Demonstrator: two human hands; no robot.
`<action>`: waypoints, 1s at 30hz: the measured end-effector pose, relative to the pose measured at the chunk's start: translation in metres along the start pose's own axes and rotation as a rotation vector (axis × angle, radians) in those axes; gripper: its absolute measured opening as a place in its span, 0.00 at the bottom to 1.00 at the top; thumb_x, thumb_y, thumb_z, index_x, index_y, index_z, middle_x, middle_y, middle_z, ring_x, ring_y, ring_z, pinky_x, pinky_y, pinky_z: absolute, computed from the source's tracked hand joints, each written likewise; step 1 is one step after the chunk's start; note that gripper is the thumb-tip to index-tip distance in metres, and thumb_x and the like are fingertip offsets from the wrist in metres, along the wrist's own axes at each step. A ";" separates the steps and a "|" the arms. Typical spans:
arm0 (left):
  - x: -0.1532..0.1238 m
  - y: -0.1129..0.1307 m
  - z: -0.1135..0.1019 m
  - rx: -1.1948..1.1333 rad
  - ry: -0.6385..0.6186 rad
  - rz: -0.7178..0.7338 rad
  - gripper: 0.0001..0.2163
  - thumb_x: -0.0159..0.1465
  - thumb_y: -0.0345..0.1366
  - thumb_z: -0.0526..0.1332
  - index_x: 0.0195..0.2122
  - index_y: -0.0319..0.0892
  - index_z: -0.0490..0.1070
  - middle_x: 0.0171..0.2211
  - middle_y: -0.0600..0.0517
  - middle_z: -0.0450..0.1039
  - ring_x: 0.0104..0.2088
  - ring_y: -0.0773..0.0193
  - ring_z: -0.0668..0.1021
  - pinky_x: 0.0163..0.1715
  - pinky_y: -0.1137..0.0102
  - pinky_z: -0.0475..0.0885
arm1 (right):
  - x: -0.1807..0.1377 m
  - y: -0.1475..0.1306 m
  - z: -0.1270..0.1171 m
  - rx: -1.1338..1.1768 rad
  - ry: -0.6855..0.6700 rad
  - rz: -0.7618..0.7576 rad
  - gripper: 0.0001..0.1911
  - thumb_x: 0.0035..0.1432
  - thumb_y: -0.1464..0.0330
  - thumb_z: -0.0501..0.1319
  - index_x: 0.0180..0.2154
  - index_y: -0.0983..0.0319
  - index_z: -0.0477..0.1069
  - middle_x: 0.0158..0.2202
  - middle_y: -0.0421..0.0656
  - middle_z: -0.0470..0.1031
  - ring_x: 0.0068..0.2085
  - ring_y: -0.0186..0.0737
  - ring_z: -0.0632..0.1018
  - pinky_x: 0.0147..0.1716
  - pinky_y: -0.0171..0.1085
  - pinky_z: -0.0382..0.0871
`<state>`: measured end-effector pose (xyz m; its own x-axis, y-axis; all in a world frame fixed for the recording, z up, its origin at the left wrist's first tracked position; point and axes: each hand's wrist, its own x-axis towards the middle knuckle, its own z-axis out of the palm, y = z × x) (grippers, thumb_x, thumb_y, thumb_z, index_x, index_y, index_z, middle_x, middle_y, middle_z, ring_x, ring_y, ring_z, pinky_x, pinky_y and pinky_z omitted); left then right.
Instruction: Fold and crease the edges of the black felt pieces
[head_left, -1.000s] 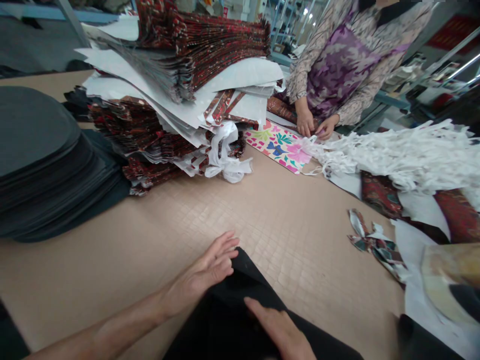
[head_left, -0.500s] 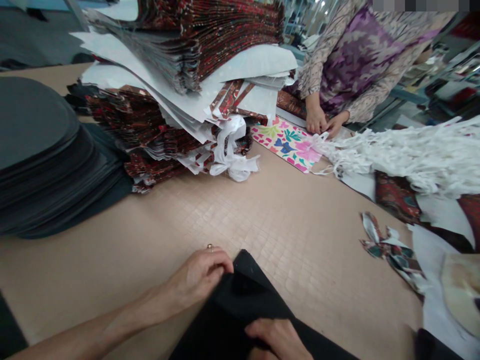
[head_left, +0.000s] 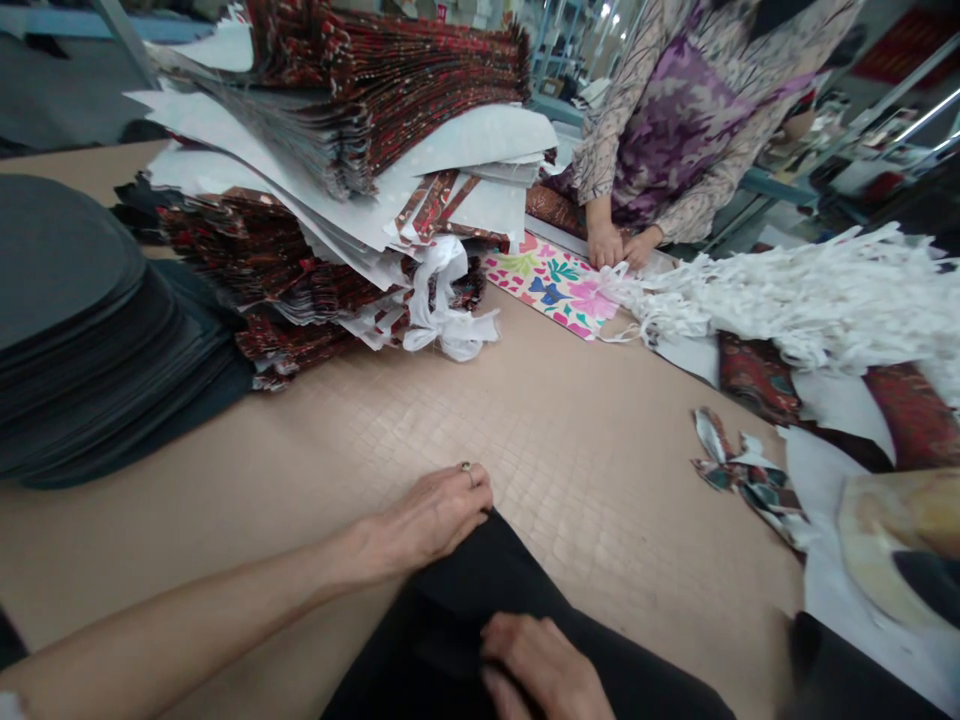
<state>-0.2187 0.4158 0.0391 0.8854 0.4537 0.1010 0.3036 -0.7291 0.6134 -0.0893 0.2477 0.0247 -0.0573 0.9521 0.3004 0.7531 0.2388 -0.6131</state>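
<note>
A piece of black fabric (head_left: 487, 580) lies on the table in front of me, one corner pointing away. My left hand (head_left: 439, 515), with a ring on one finger, is closed over that far corner, its fingertips partly hidden underneath. Lower down, my right hand (head_left: 547, 665) rests on the middle of the same fabric with its fingers curled into it. The frame's bottom edge cuts off part of the right hand and the near side of the fabric.
Dark oval sheets (head_left: 67, 260) are stacked at left. Behind them stand piles of red patterned fabric (head_left: 442, 80) with white backing, tied with a white strip (head_left: 450, 310). Across the table, a person (head_left: 675, 130) handles a floral piece (head_left: 551, 285) beside white ties (head_left: 817, 300). Fabric scraps (head_left: 750, 475) lie right.
My left hand has moved up and right and now covers the fabric's far corner, which showed before. My right hand has shifted slightly, and the camera view has turned a little.
</note>
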 end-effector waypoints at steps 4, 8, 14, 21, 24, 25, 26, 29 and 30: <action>0.000 0.003 -0.008 -0.195 0.221 -0.228 0.07 0.63 0.29 0.51 0.39 0.38 0.66 0.36 0.50 0.67 0.35 0.65 0.70 0.36 0.71 0.66 | 0.028 0.017 -0.014 -0.168 0.003 0.182 0.16 0.62 0.62 0.48 0.32 0.61 0.71 0.25 0.42 0.74 0.24 0.35 0.75 0.25 0.32 0.68; -0.016 0.008 -0.008 -0.587 0.192 -0.445 0.08 0.59 0.34 0.57 0.39 0.39 0.69 0.31 0.54 0.69 0.30 0.68 0.70 0.31 0.74 0.66 | 0.038 0.022 -0.014 -0.127 -0.042 0.375 0.18 0.61 0.58 0.50 0.31 0.61 0.72 0.26 0.43 0.75 0.27 0.38 0.76 0.28 0.34 0.69; -0.017 0.009 0.012 -0.823 0.133 -0.591 0.21 0.47 0.30 0.63 0.45 0.41 0.68 0.33 0.55 0.66 0.28 0.72 0.66 0.25 0.77 0.62 | 0.040 0.020 -0.003 0.090 0.049 0.490 0.19 0.56 0.53 0.55 0.30 0.61 0.73 0.27 0.42 0.76 0.29 0.37 0.76 0.29 0.32 0.69; -0.001 0.005 0.016 -1.034 0.144 -0.701 0.17 0.47 0.27 0.60 0.41 0.37 0.68 0.25 0.57 0.65 0.23 0.74 0.65 0.23 0.78 0.60 | 0.040 0.031 0.009 0.127 0.096 0.453 0.15 0.55 0.56 0.58 0.35 0.61 0.74 0.31 0.43 0.76 0.33 0.38 0.77 0.32 0.32 0.71; 0.002 0.001 0.015 -1.056 0.136 -0.723 0.17 0.47 0.27 0.60 0.41 0.36 0.67 0.24 0.58 0.65 0.21 0.74 0.65 0.22 0.78 0.59 | 0.042 0.035 0.010 0.089 0.094 0.402 0.13 0.55 0.58 0.58 0.35 0.60 0.74 0.31 0.43 0.76 0.33 0.38 0.77 0.32 0.33 0.71; 0.002 0.000 0.015 -1.065 0.132 -0.730 0.17 0.47 0.28 0.60 0.40 0.36 0.66 0.23 0.58 0.65 0.21 0.74 0.64 0.22 0.78 0.58 | 0.043 0.036 0.011 0.088 0.095 0.396 0.13 0.56 0.59 0.58 0.35 0.61 0.74 0.31 0.43 0.76 0.32 0.38 0.77 0.32 0.33 0.71; 0.003 -0.001 0.014 -1.074 0.127 -0.735 0.18 0.46 0.28 0.60 0.40 0.35 0.66 0.23 0.58 0.65 0.20 0.74 0.65 0.22 0.77 0.58 | 0.044 0.036 0.011 0.094 0.094 0.395 0.13 0.56 0.59 0.58 0.35 0.61 0.74 0.31 0.43 0.76 0.32 0.38 0.77 0.32 0.33 0.71; 0.004 -0.002 0.012 -1.092 0.125 -0.735 0.18 0.45 0.29 0.60 0.40 0.35 0.66 0.22 0.59 0.66 0.21 0.73 0.66 0.22 0.77 0.58 | 0.047 0.037 0.012 0.108 0.105 0.383 0.12 0.56 0.60 0.58 0.35 0.62 0.73 0.31 0.44 0.76 0.33 0.38 0.77 0.33 0.34 0.72; 0.005 -0.002 0.011 -1.095 0.128 -0.733 0.19 0.46 0.29 0.60 0.41 0.35 0.66 0.22 0.59 0.66 0.21 0.73 0.66 0.23 0.77 0.58 | 0.048 0.037 0.013 0.105 0.110 0.366 0.12 0.56 0.61 0.58 0.35 0.62 0.73 0.31 0.44 0.76 0.34 0.38 0.77 0.34 0.34 0.72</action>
<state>-0.2113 0.4139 0.0293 0.5818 0.6515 -0.4869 0.2016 0.4645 0.8623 -0.0728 0.3051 0.0072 0.2772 0.9532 0.1211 0.6395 -0.0890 -0.7637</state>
